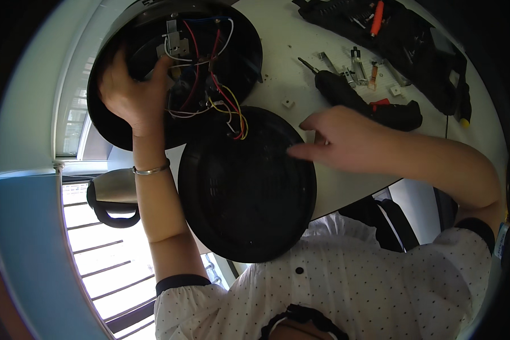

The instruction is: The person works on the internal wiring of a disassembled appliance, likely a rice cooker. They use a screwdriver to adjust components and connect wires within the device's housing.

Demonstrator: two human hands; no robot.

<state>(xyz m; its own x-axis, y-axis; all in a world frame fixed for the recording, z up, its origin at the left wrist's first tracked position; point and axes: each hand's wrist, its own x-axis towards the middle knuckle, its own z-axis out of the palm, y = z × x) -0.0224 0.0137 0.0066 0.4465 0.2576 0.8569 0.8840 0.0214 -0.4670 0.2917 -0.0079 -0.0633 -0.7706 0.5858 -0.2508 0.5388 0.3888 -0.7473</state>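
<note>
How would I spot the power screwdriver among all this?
On the white table, look just beyond the right hand. The power screwdriver lies there: unlike the small metal parts, it is bulky and black, with a slim bit and red patch.

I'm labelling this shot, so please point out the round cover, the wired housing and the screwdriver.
Cover (pixel 246 190): head view, middle of its black face.
Housing (pixel 246 54): head view, right inner wall.
Screwdriver (pixel 349 96): head view, black body.
</note>
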